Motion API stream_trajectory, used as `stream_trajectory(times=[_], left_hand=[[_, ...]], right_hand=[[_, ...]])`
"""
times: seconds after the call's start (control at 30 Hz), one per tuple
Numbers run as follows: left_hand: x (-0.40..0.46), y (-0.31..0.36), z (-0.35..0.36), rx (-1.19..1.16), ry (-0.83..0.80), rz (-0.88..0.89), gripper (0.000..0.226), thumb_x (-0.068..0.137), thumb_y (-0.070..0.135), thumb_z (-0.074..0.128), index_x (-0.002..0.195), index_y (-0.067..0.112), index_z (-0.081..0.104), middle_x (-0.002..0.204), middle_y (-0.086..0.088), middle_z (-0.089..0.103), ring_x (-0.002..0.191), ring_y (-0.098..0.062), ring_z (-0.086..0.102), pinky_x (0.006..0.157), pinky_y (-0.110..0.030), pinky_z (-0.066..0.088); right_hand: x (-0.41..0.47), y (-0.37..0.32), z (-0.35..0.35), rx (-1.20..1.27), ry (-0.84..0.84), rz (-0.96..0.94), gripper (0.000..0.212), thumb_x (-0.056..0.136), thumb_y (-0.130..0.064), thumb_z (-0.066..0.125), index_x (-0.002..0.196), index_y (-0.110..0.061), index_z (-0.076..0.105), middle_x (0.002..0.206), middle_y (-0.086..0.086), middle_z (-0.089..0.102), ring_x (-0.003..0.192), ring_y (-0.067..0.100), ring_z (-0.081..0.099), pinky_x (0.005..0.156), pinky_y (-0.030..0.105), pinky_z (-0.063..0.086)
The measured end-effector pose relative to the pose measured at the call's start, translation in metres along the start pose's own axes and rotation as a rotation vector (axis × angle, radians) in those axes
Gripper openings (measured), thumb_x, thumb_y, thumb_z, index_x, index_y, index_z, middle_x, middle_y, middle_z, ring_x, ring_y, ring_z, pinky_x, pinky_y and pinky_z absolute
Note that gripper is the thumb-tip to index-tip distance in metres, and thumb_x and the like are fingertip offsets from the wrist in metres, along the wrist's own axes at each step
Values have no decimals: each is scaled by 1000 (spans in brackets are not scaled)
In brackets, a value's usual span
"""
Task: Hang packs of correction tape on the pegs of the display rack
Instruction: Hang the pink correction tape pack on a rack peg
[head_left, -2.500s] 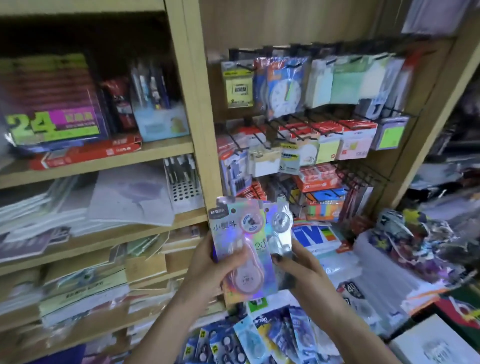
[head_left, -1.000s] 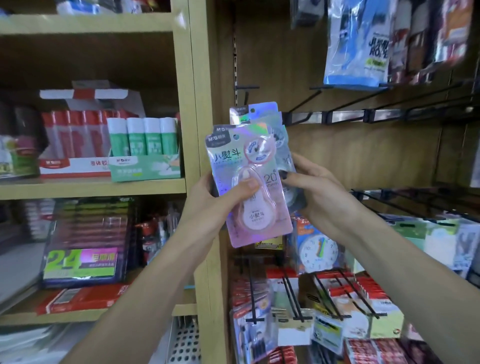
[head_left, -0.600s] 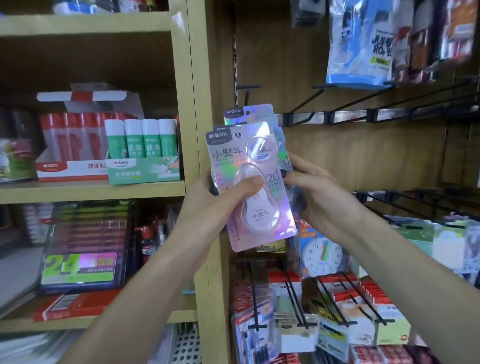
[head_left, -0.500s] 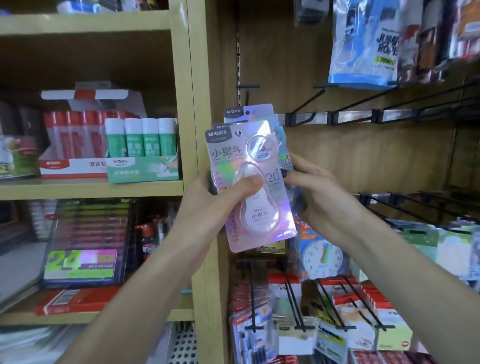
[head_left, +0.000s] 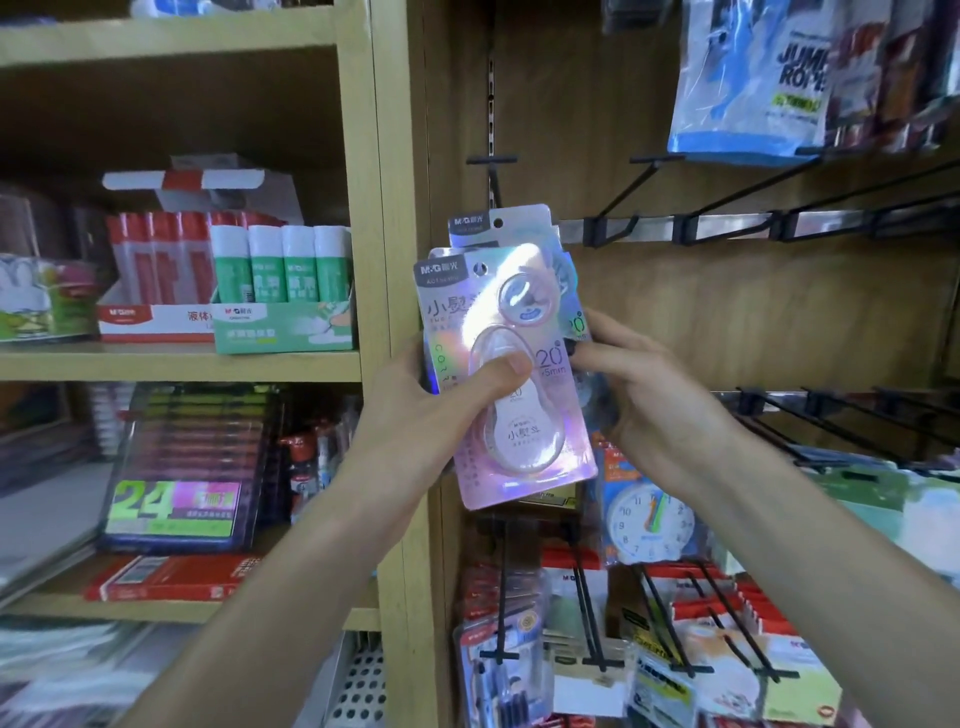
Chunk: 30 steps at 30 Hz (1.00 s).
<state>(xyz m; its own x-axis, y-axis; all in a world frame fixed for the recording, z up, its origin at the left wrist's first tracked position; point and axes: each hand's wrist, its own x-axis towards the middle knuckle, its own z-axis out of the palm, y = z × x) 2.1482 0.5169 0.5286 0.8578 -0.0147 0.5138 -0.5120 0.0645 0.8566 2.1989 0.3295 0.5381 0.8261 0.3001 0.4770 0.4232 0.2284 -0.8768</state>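
Left hand (head_left: 421, 410) grips front correction-tape pack (head_left: 511, 374); right hand (head_left: 644, 395) pinches rear pack (head_left: 506, 224). Step: presenting. Next: thread hang-hole onto empty peg (head_left: 492, 176) above hands.

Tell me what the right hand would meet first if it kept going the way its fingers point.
The right hand points left, across the rear correction tape pack it holds. Going on, it would likely meet the left hand first; depth is unclear.
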Motion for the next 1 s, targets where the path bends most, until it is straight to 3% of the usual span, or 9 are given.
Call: stream_trajectory(times=[0.2, 0.3, 0.37, 0.5, 0.57, 0.63, 0.7, 0.83, 1.0], left_hand=[[4, 9, -4, 40, 0, -8, 16, 91, 28, 75, 107, 29, 72, 94, 8, 83, 81, -15, 81, 60, -30, 60], [8, 9, -4, 49, 6, -38, 10, 92, 30, 74, 101, 32, 73, 91, 10, 83, 79, -14, 81, 68, -37, 62], [11, 9, -1, 50, 8, -49, 9, 93, 31, 74, 101, 33, 74, 93, 10, 83, 81, -15, 81, 75, -41, 64], [26, 2, 11, 50, 32, -92, 17, 91, 35, 76, 107, 28, 74, 98, 7, 83, 87, -17, 81, 79, -41, 65], [40, -4, 19, 42, 79, -137, 21, 85, 37, 81, 103, 27, 73, 96, 7, 83, 86, -16, 81, 77, -38, 65], [55, -10, 27, 34, 113, -189, 24, 83, 40, 82, 99, 24, 73, 94, 4, 83, 80, -15, 80, 67, -30, 61], [69, -15, 32, 23, 139, -218, 29, 85, 41, 81, 103, 21, 73, 95, 0, 83, 77, -15, 78, 64, -27, 58], [94, -23, 35, 4, 180, -239, 44, 84, 41, 82, 118, 15, 71, 100, -3, 82, 88, -20, 79, 79, -35, 64], [96, -27, 36, 12, 189, -217, 35, 86, 38, 81, 113, 19, 71, 96, -2, 82, 80, -16, 80, 61, -26, 60]], right_hand=[[7, 0, 0, -30, -10, -10, 43, 99, 0, 50, 133, -18, 70, 102, 4, 77, 76, 16, 70, 53, 23, 51], [9, 2, -1, -21, 12, -4, 42, 99, 1, 49, 131, -15, 71, 90, -1, 76, 70, 12, 70, 50, 19, 50], [16, 1, -3, -33, 30, 23, 39, 98, -4, 53, 130, -18, 72, 95, 2, 76, 80, 20, 68, 56, 24, 49], [36, -2, -10, -107, 55, 139, 46, 80, -23, 71, 125, -13, 72, 113, 20, 60, 100, 35, 46, 74, 41, 30], [48, -5, -15, -100, 99, 179, 60, 70, -25, 79, 124, -2, 69, 111, 32, 61, 100, 34, 50, 79, 40, 39], [59, -9, -19, -111, 131, 215, 39, 82, -21, 76, 114, 1, 74, 109, 23, 78, 90, 29, 71, 89, 40, 56], [71, -11, -23, -97, 146, 264, 13, 96, -15, 64, 99, -7, 74, 85, 8, 82, 70, 18, 78, 77, 33, 63], [82, -7, -27, -108, 177, 324, 12, 98, -15, 65, 95, -6, 70, 78, 8, 78, 60, 18, 76, 62, 31, 64], [75, -1, -25, -95, 179, 326, 13, 99, -21, 64, 96, -9, 68, 75, 5, 77, 56, 16, 74, 57, 27, 62]])
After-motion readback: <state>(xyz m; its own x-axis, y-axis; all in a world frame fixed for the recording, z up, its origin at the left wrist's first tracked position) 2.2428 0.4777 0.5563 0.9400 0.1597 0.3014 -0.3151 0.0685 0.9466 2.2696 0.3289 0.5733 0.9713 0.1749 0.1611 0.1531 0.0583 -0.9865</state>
